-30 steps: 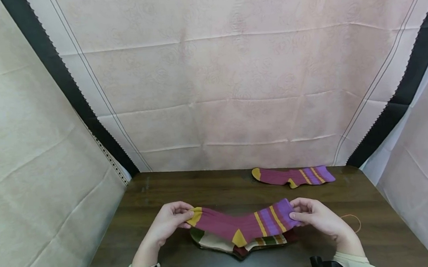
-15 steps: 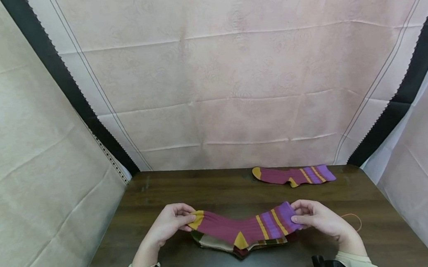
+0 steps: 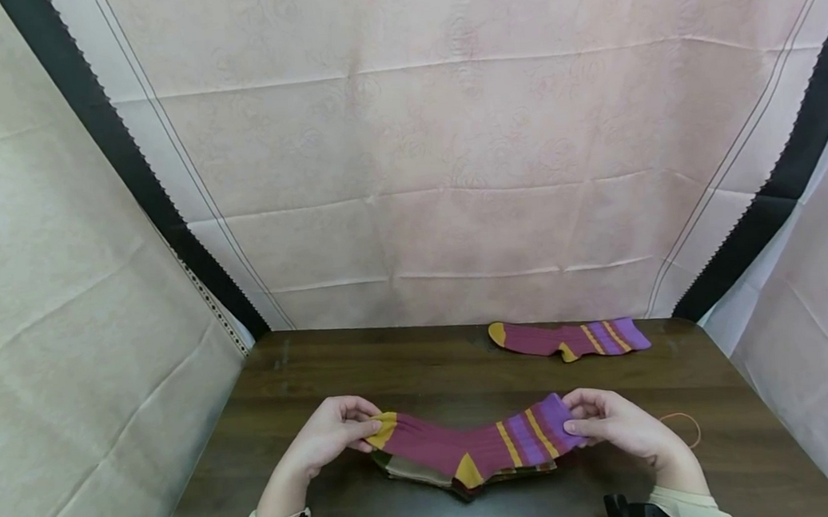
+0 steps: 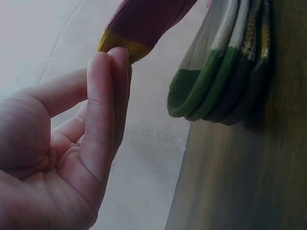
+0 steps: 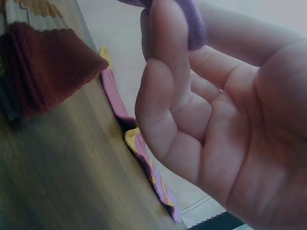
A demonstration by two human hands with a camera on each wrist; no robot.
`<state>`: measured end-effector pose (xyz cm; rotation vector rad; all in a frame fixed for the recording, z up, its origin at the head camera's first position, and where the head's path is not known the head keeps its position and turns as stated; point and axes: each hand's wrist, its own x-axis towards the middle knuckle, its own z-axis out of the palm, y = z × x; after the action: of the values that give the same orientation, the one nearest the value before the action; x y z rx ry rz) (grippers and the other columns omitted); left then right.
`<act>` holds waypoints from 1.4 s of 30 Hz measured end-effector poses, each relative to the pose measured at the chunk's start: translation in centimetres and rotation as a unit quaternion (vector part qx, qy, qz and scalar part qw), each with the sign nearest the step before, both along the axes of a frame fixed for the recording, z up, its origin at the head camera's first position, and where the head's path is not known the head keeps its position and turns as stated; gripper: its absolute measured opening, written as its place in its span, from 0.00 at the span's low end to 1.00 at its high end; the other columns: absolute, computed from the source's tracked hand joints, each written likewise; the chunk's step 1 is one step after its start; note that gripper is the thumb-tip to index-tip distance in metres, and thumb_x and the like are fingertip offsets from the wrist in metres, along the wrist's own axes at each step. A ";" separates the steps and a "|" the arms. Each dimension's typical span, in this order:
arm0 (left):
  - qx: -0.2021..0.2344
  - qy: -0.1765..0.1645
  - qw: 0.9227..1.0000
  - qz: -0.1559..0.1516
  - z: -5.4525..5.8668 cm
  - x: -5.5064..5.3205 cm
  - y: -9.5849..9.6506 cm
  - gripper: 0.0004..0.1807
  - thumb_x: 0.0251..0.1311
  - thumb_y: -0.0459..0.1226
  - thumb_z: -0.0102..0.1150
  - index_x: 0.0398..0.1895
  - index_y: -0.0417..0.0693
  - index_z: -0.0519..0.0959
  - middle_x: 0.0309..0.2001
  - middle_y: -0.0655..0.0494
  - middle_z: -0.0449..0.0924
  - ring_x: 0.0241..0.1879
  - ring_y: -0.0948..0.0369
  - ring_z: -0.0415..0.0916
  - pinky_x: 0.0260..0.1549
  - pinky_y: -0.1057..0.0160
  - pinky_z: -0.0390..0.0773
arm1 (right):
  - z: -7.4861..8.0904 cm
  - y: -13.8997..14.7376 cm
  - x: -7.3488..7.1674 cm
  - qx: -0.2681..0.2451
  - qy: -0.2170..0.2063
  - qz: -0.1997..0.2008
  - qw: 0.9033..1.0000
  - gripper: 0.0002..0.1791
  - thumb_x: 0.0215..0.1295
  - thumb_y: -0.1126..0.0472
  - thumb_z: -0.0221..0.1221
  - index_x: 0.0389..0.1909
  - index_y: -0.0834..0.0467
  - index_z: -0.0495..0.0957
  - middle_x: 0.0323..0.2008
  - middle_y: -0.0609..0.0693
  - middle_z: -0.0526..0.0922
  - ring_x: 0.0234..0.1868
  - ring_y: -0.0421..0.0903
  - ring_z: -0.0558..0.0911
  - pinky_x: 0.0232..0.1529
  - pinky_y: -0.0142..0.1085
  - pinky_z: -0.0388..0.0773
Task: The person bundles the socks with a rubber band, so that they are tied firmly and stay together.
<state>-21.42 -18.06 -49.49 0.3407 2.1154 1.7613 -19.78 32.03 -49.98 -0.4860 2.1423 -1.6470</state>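
A maroon sock (image 3: 434,443) with yellow toe and heel and a purple-striped cuff is stretched between both hands. My left hand (image 3: 329,437) pinches its yellow toe, thumb against fingers. At the cuff end, my right hand (image 3: 616,427) pinches the purple edge. Just beneath the sock lies a stack of folded or layered socks (image 4: 206,91), largely covered by it in the head view. The left wrist view shows their green and cream toes, with a gap below the held toe; the right wrist view shows dark red cuffs (image 5: 53,72).
A matching maroon sock (image 3: 553,339) lies flat near the table's back edge, right of centre. By the right forearm is a thin orange loop (image 3: 697,428). Pale cloth walls (image 3: 451,168) enclose the brown wooden table (image 3: 321,369) at the back and sides.
Both hands have lowered the held sock slightly toward the stack, so less of the stack shows in front of it. Their pinch at each end stays the same.
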 end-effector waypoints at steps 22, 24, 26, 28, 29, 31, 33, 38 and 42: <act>-0.027 -0.009 1.000 -0.009 -0.5 -0.1 0.2 0.13 0.70 0.30 0.69 0.52 0.30 0.82 0.38 0.45 0.85 0.33 0.55 0.86 0.32 0.58 0.89 | -0.8 -0.7 -0.1 0.004 -0.025 0.011 1.000 0.17 0.75 0.66 0.64 0.55 0.74 0.75 0.39 0.55 0.85 0.38 0.44 0.86 0.42 0.41 0.88; -0.030 -0.012 0.999 -0.011 -0.7 -0.2 0.1 0.13 0.70 0.30 0.69 0.52 0.30 0.82 0.38 0.45 0.85 0.33 0.55 0.86 0.33 0.57 0.89 | -0.9 -0.7 -0.2 0.006 -0.030 0.010 0.999 0.17 0.75 0.66 0.64 0.55 0.74 0.75 0.39 0.55 0.85 0.38 0.44 0.86 0.42 0.41 0.88; -0.034 -0.013 0.999 -0.013 -0.8 -0.2 0.1 0.13 0.70 0.31 0.69 0.52 0.30 0.82 0.38 0.45 0.85 0.33 0.54 0.86 0.33 0.55 0.89 | -1.0 -0.7 -0.2 0.007 -0.032 0.010 0.999 0.17 0.75 0.66 0.64 0.56 0.74 0.75 0.39 0.56 0.85 0.39 0.44 0.86 0.42 0.41 0.88; -0.038 -0.013 0.999 -0.016 -0.8 -0.2 0.0 0.13 0.69 0.31 0.69 0.52 0.30 0.82 0.38 0.45 0.85 0.34 0.54 0.86 0.34 0.54 0.89 | -1.1 -0.7 -0.2 0.011 -0.034 0.007 0.999 0.17 0.75 0.66 0.64 0.56 0.74 0.75 0.39 0.56 0.85 0.38 0.44 0.86 0.42 0.41 0.88; -0.040 -0.014 0.999 -0.017 -0.9 -0.2 0.0 0.13 0.69 0.31 0.69 0.52 0.31 0.82 0.38 0.45 0.85 0.34 0.54 0.86 0.34 0.54 0.89 | -1.2 -0.7 -0.2 0.015 -0.034 0.004 0.999 0.17 0.75 0.66 0.64 0.55 0.73 0.75 0.39 0.56 0.85 0.38 0.44 0.86 0.42 0.41 0.88; -0.042 -0.014 0.999 -0.017 -0.9 -0.2 0.0 0.13 0.69 0.31 0.70 0.52 0.31 0.82 0.38 0.45 0.85 0.34 0.54 0.86 0.34 0.54 0.89 | -1.2 -0.7 -0.2 0.019 -0.033 0.001 0.999 0.17 0.74 0.66 0.64 0.55 0.73 0.75 0.38 0.55 0.85 0.38 0.44 0.85 0.41 0.41 0.87; -0.044 -0.015 0.999 -0.018 -0.9 -0.2 0.0 0.13 0.69 0.31 0.70 0.52 0.31 0.82 0.38 0.45 0.85 0.34 0.54 0.86 0.34 0.55 0.89 | -1.1 -0.8 -0.2 0.023 -0.032 -0.002 0.999 0.17 0.74 0.66 0.65 0.55 0.73 0.75 0.37 0.54 0.84 0.37 0.44 0.85 0.40 0.40 0.87; -0.049 -0.016 0.998 -0.019 -1.1 -0.2 -0.2 0.14 0.69 0.31 0.70 0.52 0.31 0.82 0.38 0.46 0.85 0.34 0.54 0.86 0.34 0.55 0.89 | -1.2 -0.8 -0.3 0.031 -0.031 -0.004 0.999 0.16 0.74 0.66 0.65 0.54 0.72 0.76 0.36 0.54 0.84 0.35 0.43 0.83 0.39 0.40 0.86; -0.051 -0.016 0.998 -0.019 -1.1 -0.2 -0.2 0.14 0.68 0.31 0.70 0.52 0.31 0.82 0.37 0.46 0.85 0.34 0.54 0.86 0.34 0.53 0.89 | -1.2 -0.8 -0.3 0.033 -0.029 -0.003 0.999 0.16 0.74 0.66 0.65 0.54 0.72 0.76 0.36 0.54 0.84 0.35 0.43 0.83 0.38 0.39 0.86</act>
<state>-21.60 -18.26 -50.61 0.3204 2.1533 1.6198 -20.11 31.23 -51.18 -0.4076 2.1507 -1.5691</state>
